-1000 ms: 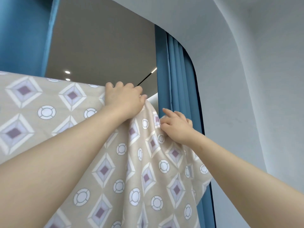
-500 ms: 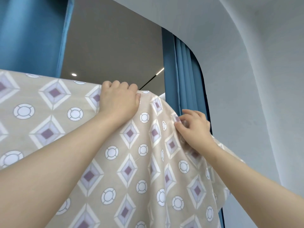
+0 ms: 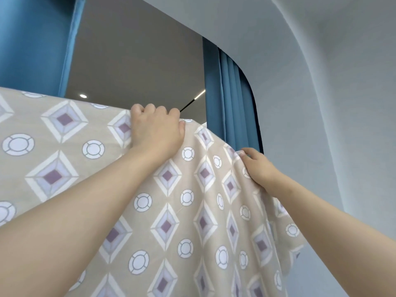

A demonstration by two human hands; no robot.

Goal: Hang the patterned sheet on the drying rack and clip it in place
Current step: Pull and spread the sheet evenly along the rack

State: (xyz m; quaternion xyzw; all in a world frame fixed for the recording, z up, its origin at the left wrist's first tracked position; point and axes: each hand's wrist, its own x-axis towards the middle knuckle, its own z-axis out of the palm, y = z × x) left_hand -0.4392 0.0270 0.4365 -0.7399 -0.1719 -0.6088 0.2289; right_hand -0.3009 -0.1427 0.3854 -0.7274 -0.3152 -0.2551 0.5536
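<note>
The patterned sheet (image 3: 188, 211), beige with purple diamonds and white rings, hangs over a high bar of the drying rack and fills the lower left and centre. The bar itself is hidden under the fabric. My left hand (image 3: 157, 130) is closed over the sheet's top fold at the centre, fingers curled behind it. Lower and to the right, my right hand (image 3: 258, 166) pinches the sheet's right edge and holds it out sideways. No clip is in view.
Blue curtains hang at the upper left (image 3: 36, 41) and behind the sheet's right end (image 3: 229, 99). A pale wall (image 3: 332, 103) curves close on the right. A grey ceiling with a spot light (image 3: 83, 96) lies beyond the sheet.
My right hand has drawn the sheet's right edge outward to the right, spreading the fabric. My left hand keeps its grip on the top fold.
</note>
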